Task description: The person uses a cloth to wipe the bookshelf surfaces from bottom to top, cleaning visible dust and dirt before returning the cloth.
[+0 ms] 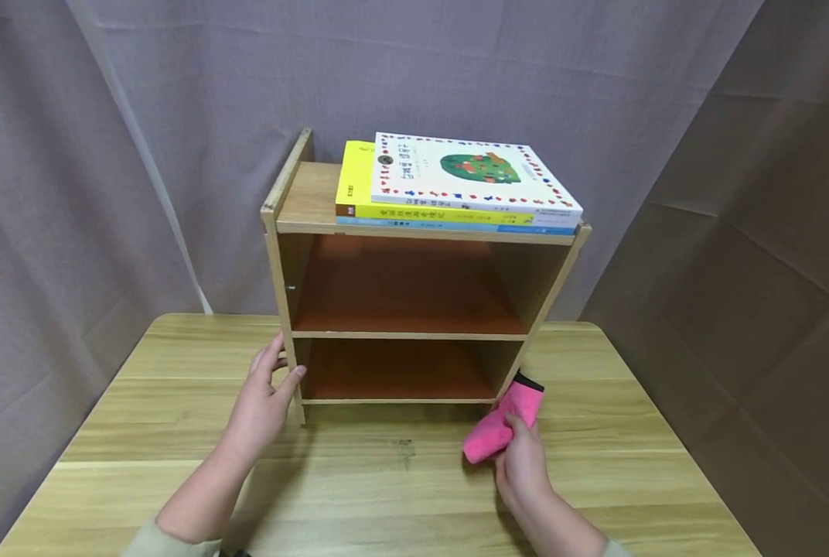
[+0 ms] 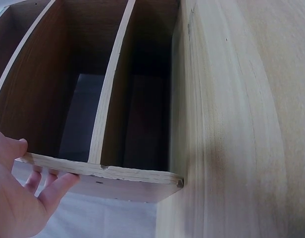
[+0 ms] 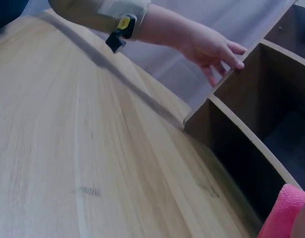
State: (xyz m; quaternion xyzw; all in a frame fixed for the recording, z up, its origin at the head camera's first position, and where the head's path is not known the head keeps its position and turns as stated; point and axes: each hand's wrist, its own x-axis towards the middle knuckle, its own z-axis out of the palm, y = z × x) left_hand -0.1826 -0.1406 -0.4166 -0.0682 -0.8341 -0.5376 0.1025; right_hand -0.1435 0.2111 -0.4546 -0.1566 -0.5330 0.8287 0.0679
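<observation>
A small wooden bookshelf (image 1: 414, 336) stands on the wooden table, its shelf surfaces reddish brown. My left hand (image 1: 261, 402) holds the edge of its left side panel, thumb at the front edge and fingers along the outer face, as the left wrist view of that hand (image 2: 24, 193) also shows. In my right hand (image 1: 526, 464) is a folded pink cloth (image 1: 505, 422) with a dark edge, gripped beside the lower right corner of the bookshelf. Only part of the pink cloth (image 3: 286, 210) shows in the right wrist view.
Several books lie stacked on top of the bookshelf: a white one (image 1: 477, 174) with a green picture, a yellow one (image 1: 355, 174) and a blue one (image 1: 456, 227) beneath. The table (image 1: 387, 495) extends in front. Grey curtains (image 1: 199, 116) hang behind and at the sides.
</observation>
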